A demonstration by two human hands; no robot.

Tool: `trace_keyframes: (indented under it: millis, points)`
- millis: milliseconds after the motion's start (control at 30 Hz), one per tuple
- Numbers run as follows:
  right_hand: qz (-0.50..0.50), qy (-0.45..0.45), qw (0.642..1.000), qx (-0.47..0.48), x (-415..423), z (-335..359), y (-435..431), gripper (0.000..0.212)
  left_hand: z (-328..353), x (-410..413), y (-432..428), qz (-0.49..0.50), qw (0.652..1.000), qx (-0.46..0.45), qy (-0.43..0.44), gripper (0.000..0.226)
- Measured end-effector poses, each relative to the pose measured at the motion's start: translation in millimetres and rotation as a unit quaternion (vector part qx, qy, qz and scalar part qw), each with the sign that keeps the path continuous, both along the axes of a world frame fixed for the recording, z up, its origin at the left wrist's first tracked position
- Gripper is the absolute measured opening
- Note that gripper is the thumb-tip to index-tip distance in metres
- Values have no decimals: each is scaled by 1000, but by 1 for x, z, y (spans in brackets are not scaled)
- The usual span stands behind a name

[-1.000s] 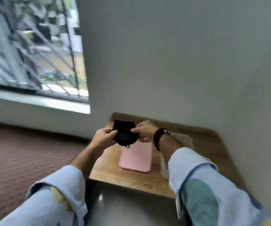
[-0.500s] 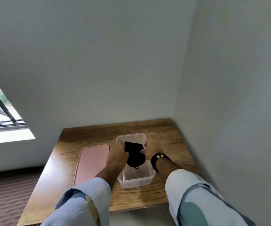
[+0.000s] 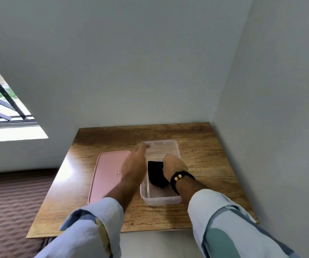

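Released, your left hand [image 3: 134, 164] hovers over the clear box's [image 3: 161, 200] left rim. Your right hand [image 3: 174, 165] rests on the black cloth [image 3: 155, 174] inside; I cannot tell its grip. Pink lid [image 3: 109, 174], left of the box, is not yet fitted.

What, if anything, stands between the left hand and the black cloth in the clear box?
Nothing visible. The left hand is over the left rim of the clear box; the black cloth lies inside, uncovered, with the right hand touching its right side.
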State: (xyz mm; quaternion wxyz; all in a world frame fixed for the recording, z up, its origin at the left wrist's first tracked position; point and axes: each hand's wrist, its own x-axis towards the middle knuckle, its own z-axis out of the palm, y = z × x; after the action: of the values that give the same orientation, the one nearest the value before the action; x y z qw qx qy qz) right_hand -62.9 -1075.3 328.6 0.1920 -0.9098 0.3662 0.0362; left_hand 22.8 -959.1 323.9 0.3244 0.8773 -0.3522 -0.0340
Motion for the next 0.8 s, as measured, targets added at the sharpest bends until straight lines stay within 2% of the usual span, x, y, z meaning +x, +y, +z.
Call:
trace_keyframes:
  millis: [100, 167, 233, 267, 333, 400, 467, 533, 600, 700, 800]
  points:
    - [0, -111, 993, -31, 8, 17, 10, 21, -12, 30, 36, 109, 992, -17, 57, 48]
    - [36, -239, 970, -17, 22, 23, 31, 23, -32, 45, 65, 202, 969, 33, 134, 56]
    - [105, -298, 948, 20, 39, 25, 61, 26, -50, 51, 90, 272, 941, 111, 170, 53]
    - [136, -294, 945, 43, 48, 22, 76, 28, -56, 51, 99, 294, 930, 145, 167, 49]
    - [159, -221, 956, 106, 64, 11, 111, 33, -67, 54, 117, 312, 919, 187, 150, 42]
    - [80, -131, 969, 193, 75, -10, 138, 43, -74, 62, 128, 311, 921, 189, 142, 36]
    - [-58, -76, 968, 231, 79, -31, 150, 52, -75, 69, 134, 307, 923, 166, 162, 31]
    - [-138, -46, 963, 226, 81, -42, 153, 56, -71, 73, 139, 295, 926, 142, 190, 25]
    - [-164, -41, 962, 216, 81, -44, 150, 54, -69, 77, 144, 282, 927, 125, 215, 20]
    - [-148, -60, 964, 213, 83, -34, 143, 42, -69, 81, 157, 307, 910, 62, 271, 26]
    - [-102, -92, 983, 118, 85, -2, 133, 30, -62, 77, 162, 339, 880, -56, 327, 32]
